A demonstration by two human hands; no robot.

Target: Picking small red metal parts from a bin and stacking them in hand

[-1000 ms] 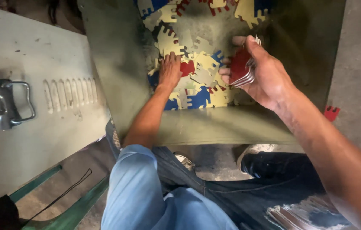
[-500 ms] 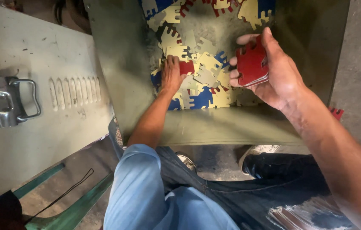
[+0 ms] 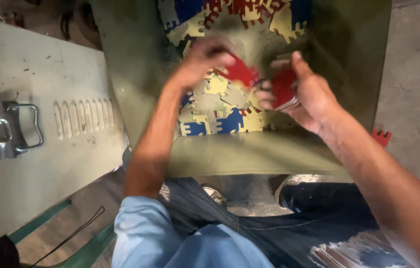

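I look down into an open green metal locker (image 3: 249,154) whose floor is covered with several flat red, yellow, blue and grey foam puzzle pieces (image 3: 220,106). My left hand (image 3: 200,59), blurred by motion, pinches a single red puzzle piece (image 3: 240,71) above the pile. My right hand (image 3: 304,94) grips a stack of red pieces (image 3: 283,88) edge-on, just right of the left hand's piece. The two hands are close together over the middle of the locker.
The locker's pale door (image 3: 31,139) hangs open at left, with a metal latch handle (image 3: 6,131) and vent slots. One red piece (image 3: 381,137) lies on the concrete floor outside at right. My jeans-clad legs and shoes are below the locker edge.
My left hand lifted off the pile with one red piece and moved up and right toward the stack. My right hand dropped slightly and stayed shut on the red stack.
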